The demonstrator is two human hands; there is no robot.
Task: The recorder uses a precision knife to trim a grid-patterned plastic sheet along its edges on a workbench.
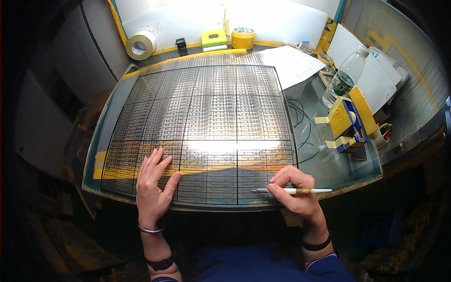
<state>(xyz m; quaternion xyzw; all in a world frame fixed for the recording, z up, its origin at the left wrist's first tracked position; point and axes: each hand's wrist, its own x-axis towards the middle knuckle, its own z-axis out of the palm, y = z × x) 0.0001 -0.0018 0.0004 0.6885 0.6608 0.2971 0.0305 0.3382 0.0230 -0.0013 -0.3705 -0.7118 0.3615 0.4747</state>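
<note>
A large transparent film sheet (211, 110) with a dense dark grid of fine line patterns lies on the glass-topped table. My left hand (156, 185) rests flat on its near left part, fingers spread and holding nothing. Near the front right edge of the sheet, my right hand (296, 188) pinches a slim white pen-like tool (304, 191) with a grey metal tip. The tip points left, at or just above the patterned sheet; whether it touches I cannot tell. Whether it is a pen or a knife is also unclear.
Along the back stand a tape roll (141, 45), a black clip (181, 44), a yellow-green hole punch (213, 38) and a yellow tub (243, 38). Right of the sheet are white paper (293, 66), a water bottle (346, 77), a tape dispenser (346, 122) and thin dark cords (303, 120).
</note>
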